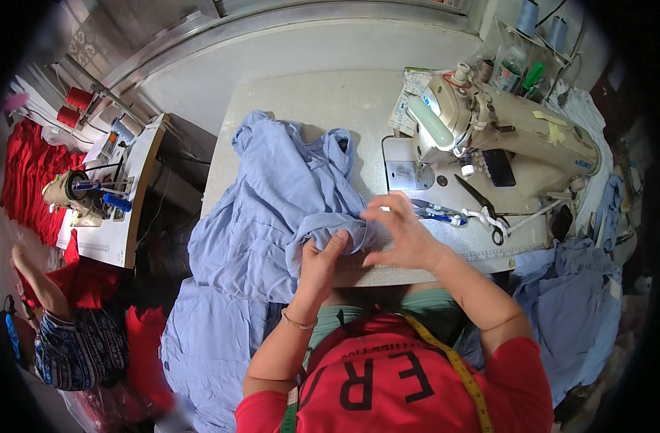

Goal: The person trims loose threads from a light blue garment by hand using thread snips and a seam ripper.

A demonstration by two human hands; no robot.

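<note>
A light blue garment [272, 184] lies spread and creased over the left part of the sewing table, with part hanging past the near edge. My left hand [318, 265] grips a bunched, rolled edge of it between thumb and fingers, near the table's front. Just right of that edge my right hand [405, 232] is raised with thumb and forefinger apart, holding nothing I can see. A small white band or scrap [385, 208] shows on one of its fingers. Beyond the right hand stands a cream sewing machine [521, 126], its needle area beside the garment.
Black scissors [481, 196], blue-handled snips [439, 212] and a black phone [499, 167] lie by the machine. More blue cloth [571, 303] hangs at the right. At left, another person's arm [42, 283] is near red fabric [37, 180] and a second sewing machine [73, 195].
</note>
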